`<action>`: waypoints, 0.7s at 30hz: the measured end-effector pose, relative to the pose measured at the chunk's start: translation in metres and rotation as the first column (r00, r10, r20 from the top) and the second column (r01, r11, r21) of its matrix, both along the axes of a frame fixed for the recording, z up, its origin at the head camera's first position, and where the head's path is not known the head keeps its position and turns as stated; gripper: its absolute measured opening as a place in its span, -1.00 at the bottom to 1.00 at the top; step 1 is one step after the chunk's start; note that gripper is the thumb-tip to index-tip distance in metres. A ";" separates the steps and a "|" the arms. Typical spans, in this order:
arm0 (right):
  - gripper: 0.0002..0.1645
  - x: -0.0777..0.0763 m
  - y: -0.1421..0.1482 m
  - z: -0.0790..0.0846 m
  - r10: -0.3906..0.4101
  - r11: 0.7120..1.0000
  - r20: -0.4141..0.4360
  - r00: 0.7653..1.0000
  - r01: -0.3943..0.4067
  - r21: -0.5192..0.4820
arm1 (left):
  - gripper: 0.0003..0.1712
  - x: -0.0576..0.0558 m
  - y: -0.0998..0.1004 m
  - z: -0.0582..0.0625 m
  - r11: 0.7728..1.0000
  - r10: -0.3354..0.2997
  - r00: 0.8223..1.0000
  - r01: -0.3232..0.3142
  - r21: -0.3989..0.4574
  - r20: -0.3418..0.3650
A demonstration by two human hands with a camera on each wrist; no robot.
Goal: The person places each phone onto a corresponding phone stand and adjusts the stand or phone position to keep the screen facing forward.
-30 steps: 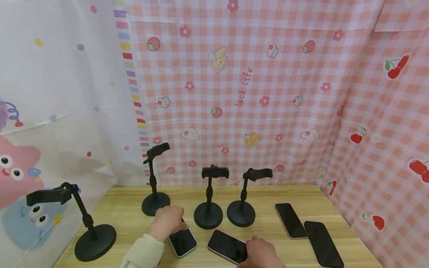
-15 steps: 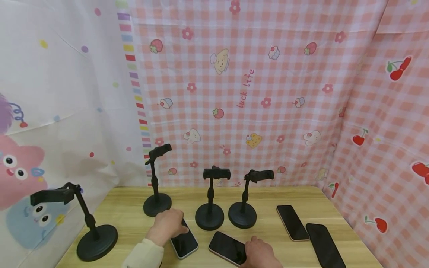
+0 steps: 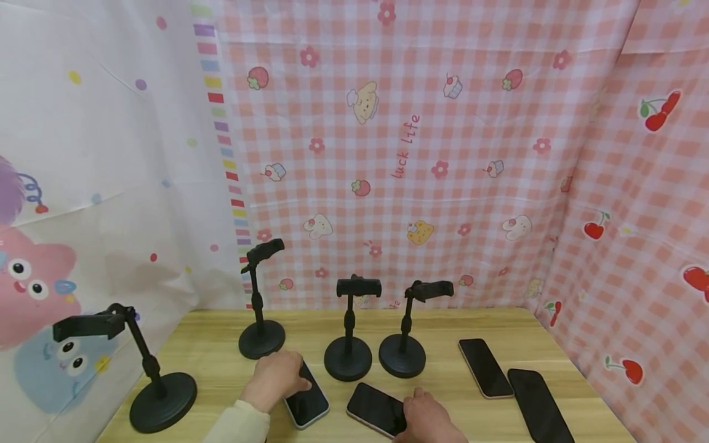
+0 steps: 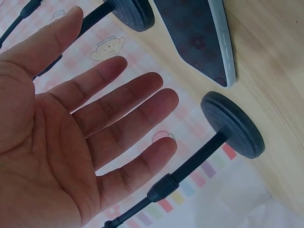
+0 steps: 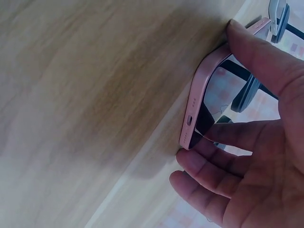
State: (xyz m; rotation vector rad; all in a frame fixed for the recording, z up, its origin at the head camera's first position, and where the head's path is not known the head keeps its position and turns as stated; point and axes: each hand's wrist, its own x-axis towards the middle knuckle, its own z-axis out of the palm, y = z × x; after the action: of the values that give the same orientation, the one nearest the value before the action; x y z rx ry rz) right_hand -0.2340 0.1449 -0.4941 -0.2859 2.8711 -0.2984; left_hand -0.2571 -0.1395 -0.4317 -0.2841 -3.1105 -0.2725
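Narrow strip of surface (image 3: 339, 429) at lower center, between white-edged phone (image 3: 307, 406) and pink-edged phone (image 3: 378, 408), black stand (image 3: 348, 362) just behind, left hand (image 3: 275, 376) loosely spread, holding nothing, partly overlapping the white-edged phone in the head view, right hand (image 3: 429, 418) bent, gripping the pink-edged phone's lower-right end by opposite edges.

The pink-edged phone (image 3: 376, 408) lies face up on the counter (image 3: 354, 432), its glossy screen dark, set slantwise with its port end towards me and to the right, where the fingers (image 5: 203, 166) of my right hand (image 3: 428, 419) grip its edges. Just left of it, apart from it, the pale-edged phone (image 3: 308, 407) also lies face up with a black screen, small buttons along its side, its near end angled rightwards and its far part hidden behind my left hand (image 3: 275, 378) from above.
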 end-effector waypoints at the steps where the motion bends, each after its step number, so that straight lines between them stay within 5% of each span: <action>1: -0.33 0.000 0.000 0.000 0.004 1.000 -0.004 1.000 -0.004 0.000 | -0.66 0.001 0.000 0.000 1.000 0.000 1.000 0.000 0.001 0.000; 13: -0.31 -0.002 -0.002 -0.005 -0.006 0.999 0.016 1.000 0.007 -0.051 | -0.65 0.001 0.002 -0.003 1.000 0.001 1.000 -0.001 -0.012 -0.002; 21: -0.28 -0.002 0.001 -0.004 0.055 0.993 0.003 0.998 -0.054 -0.109 | -0.65 0.002 0.004 -0.003 1.000 0.005 1.000 -0.005 -0.026 0.000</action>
State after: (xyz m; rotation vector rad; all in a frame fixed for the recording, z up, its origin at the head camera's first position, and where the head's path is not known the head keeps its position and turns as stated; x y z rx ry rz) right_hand -0.2356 0.1464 -0.4981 -0.3819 2.8404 -0.4451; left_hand -0.2551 -0.1353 -0.4349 -0.2763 -3.1164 -0.2327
